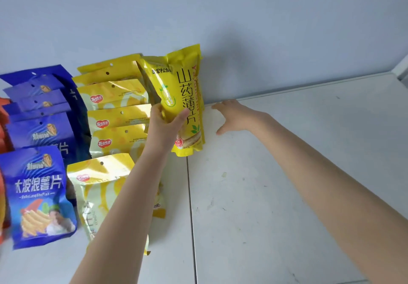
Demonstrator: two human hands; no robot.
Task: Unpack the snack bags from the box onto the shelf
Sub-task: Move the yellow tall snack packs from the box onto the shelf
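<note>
My left hand [164,124] grips a bright yellow snack bag [183,89] with black Chinese lettering, holding it upright near the back wall of the white shelf [276,173]. My right hand [234,116] lies just right of that bag with straight, spread fingers resting on the shelf surface and holds nothing. Left of the held bag stands a row of pale yellow bags [114,111] with red logos. Further left is a row of blue chip bags [39,173]. The box is out of view.
Orange-red packs [3,127] show at the far left edge. A seam [191,206] runs front to back across the shelf. The shelf right of the seam is bare and scuffed. A pale blue-grey wall [198,18] closes the back.
</note>
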